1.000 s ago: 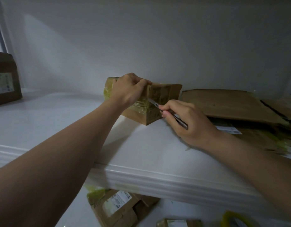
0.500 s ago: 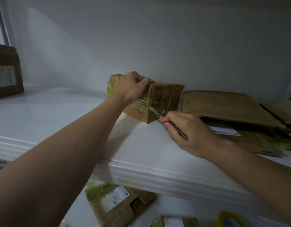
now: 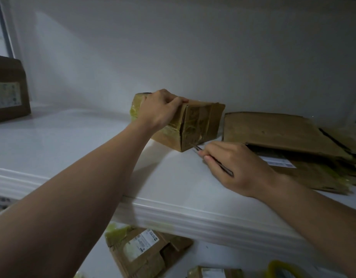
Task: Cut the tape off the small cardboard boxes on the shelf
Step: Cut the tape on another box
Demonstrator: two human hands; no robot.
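A small cardboard box (image 3: pixel 197 125) wrapped in shiny yellowish tape stands on the white shelf (image 3: pixel 73 145) near the back wall. My left hand (image 3: pixel 159 109) grips its top left part from above. My right hand (image 3: pixel 233 167) rests on the shelf just right of the box and holds a thin dark blade tool (image 3: pixel 215 160). The tool's tip touches the box's lower near corner.
Flattened cardboard boxes (image 3: pixel 283 137) are piled on the shelf's right side. A larger labelled box (image 3: pixel 8 93) stands at the far left. Below the shelf edge lie opened boxes (image 3: pixel 145 249) and a yellow tape roll (image 3: pixel 283 269).
My right hand has drawn the blade down the box's near corner edge, from mid-height to its bottom, and moved right toward the shelf. My left hand stays on the box.
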